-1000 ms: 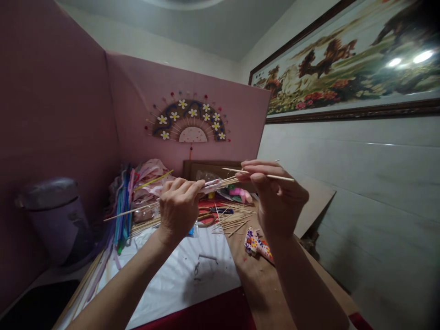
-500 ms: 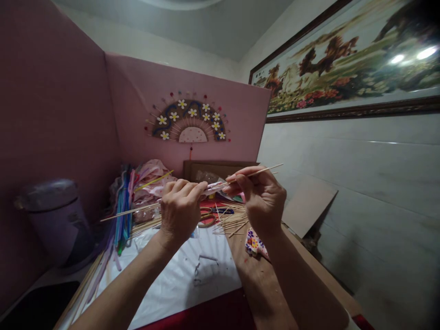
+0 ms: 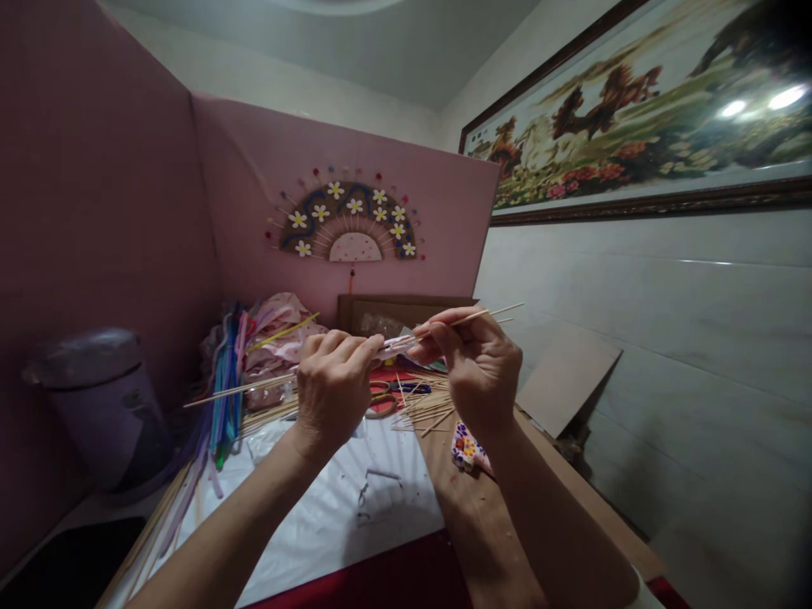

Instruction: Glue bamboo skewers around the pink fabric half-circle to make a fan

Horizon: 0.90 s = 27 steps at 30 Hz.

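Thin wooden sticks (image 3: 238,391) run through both hands above the table, sticking out past the left fist and beyond the right fingers. My left hand (image 3: 334,381) is closed around them, knuckles up. My right hand (image 3: 479,364) pinches the sticks near their other end, thumb against the fingers. Between the hands a whitish-pink wrapped piece (image 3: 397,344) surrounds the sticks; whether it is cloth or paper I cannot tell. Below lie scissors (image 3: 382,399) and many loose sticks (image 3: 435,410).
Colourful pipe cleaners (image 3: 227,389) and pink fabric (image 3: 282,342) are heaped at the left, near a lidded purple container (image 3: 105,414). A white sheet (image 3: 304,533) covers part of the table. A flower-patterned item (image 3: 468,447) lies at right. A decorated fan (image 3: 348,222) hangs on the pink panel.
My right hand has shifted very slightly left along the sticks. The left hand keeps its grip in nearly the same place.
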{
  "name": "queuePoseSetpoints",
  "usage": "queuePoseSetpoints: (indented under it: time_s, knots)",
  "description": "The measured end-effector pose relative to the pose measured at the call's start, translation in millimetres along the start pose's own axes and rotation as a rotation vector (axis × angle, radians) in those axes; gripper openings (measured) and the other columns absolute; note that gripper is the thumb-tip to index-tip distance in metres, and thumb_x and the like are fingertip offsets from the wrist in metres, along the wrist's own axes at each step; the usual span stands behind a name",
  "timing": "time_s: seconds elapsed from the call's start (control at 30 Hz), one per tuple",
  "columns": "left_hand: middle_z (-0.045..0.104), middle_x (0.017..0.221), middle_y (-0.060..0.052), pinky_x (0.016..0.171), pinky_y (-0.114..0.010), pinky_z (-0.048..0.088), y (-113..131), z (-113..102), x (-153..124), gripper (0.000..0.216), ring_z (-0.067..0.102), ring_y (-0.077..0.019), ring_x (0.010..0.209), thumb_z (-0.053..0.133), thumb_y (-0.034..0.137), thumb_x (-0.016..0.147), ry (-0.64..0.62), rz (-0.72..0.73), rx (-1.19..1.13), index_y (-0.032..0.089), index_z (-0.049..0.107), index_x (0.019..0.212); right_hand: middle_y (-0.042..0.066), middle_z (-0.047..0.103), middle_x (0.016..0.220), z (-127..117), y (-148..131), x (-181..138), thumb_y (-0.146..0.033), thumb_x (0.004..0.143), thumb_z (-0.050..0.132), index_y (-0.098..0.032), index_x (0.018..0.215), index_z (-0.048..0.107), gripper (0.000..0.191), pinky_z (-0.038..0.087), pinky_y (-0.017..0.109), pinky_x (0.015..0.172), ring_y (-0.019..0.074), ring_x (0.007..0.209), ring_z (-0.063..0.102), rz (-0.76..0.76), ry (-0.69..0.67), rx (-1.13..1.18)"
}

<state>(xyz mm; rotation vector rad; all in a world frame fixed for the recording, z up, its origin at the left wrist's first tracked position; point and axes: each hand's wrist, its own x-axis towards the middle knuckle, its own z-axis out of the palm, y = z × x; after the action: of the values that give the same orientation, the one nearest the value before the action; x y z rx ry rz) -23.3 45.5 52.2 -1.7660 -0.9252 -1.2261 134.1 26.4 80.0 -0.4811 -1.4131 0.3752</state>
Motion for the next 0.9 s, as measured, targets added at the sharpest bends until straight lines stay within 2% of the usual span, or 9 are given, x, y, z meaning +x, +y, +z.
queuePoseSetpoints:
  time_s: [0.23, 0.53, 0.9]
  knots:
    - [0.072, 0.079, -0.003, 0.071, -0.036, 0.038, 1.3, 0.4, 0.0, 0.014, 0.058, -0.0197, 0.073, 0.056, 0.018, 0.083, -0.007, 0.006, -0.001, 0.019, 0.067, 0.092, -0.003, 0.066, 0.068, -0.1, 2.5, -0.2, -0.022, 0.085, 0.057, -0.02, 0.081, 0.057, 0.005, 0.055, 0.021, 0.054, 0.0102, 0.056, 0.066, -0.02, -0.021, -0.103]
    - [0.071, 0.077, -0.002, 0.071, -0.036, 0.038, 2.8, 1.5, -1.4, 0.013, 0.058, -0.0204, 0.073, 0.055, 0.019, 0.084, -0.033, 0.017, 0.003, 0.019, 0.067, 0.09, -0.002, 0.067, 0.071, -2.8, 3.6, 0.2, -0.019, 0.085, 0.055, -0.019, 0.081, 0.055, 0.004, 0.047, 0.02, 0.048, 0.006, 0.044, 0.059, -0.005, -0.076, -0.216]
    - [0.072, 0.077, -0.003, 0.07, -0.037, 0.038, 4.1, 0.5, -1.0, 0.014, 0.058, -0.0208, 0.072, 0.055, 0.02, 0.084, -0.028, 0.008, -0.01, 0.018, 0.067, 0.09, -0.002, 0.066, 0.066, -0.7, -2.9, 2.3, -0.023, 0.082, 0.059, -0.017, 0.077, 0.056, 0.009, 0.042, 0.019, 0.036, 0.0068, 0.036, 0.056, 0.099, 0.068, -0.126]
